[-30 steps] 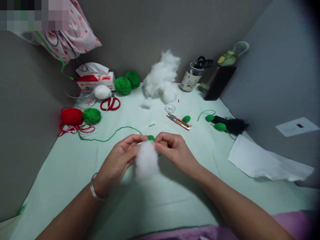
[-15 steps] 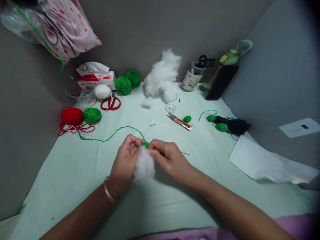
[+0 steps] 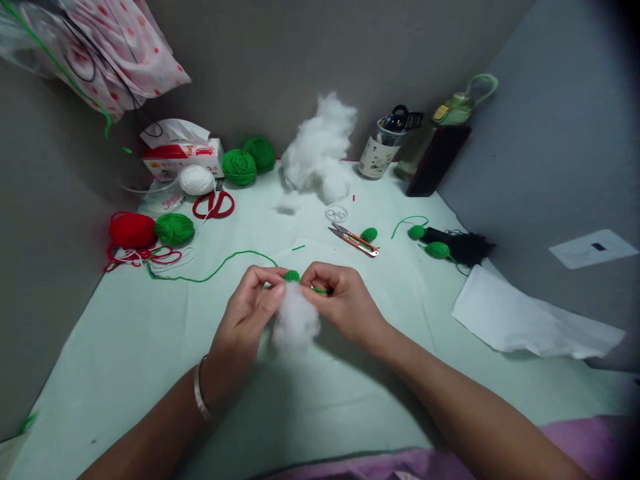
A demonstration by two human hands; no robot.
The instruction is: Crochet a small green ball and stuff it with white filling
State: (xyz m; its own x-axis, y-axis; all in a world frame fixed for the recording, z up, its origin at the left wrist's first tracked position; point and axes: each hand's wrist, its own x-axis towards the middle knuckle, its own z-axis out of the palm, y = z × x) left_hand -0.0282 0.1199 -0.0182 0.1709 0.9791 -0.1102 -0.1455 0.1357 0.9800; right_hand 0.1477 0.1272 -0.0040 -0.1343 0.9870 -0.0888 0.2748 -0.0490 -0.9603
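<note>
Fingers and thumb of my left hand (image 3: 253, 303) pinch a small green crocheted piece (image 3: 292, 275) from its left side. White fibre stuffing (image 3: 296, 319) bulges out of the piece toward me, in a loose tuft. On the right side, my right hand (image 3: 345, 300) is closed, its thumb and forefinger pressed at the edge where the green piece meets the stuffing. A short bit of green (image 3: 320, 290) shows under the right fingers; what it is I cannot tell. A green yarn strand (image 3: 220, 267) trails left across the table from near my left fingertips.
Behind my hands lie orange thread snips (image 3: 354, 240), a small green crocheted piece (image 3: 369, 235) and red-handled scissors (image 3: 213, 204). Farther back are a stuffing pile (image 3: 320, 150), green yarn balls (image 3: 240, 167) and a pen cup (image 3: 379, 153). White paper (image 3: 525, 317) rests at right.
The whole view has shifted slightly. My right fingers have drawn a little away from the green piece, more of which now shows, and a green bit appears under them.
</note>
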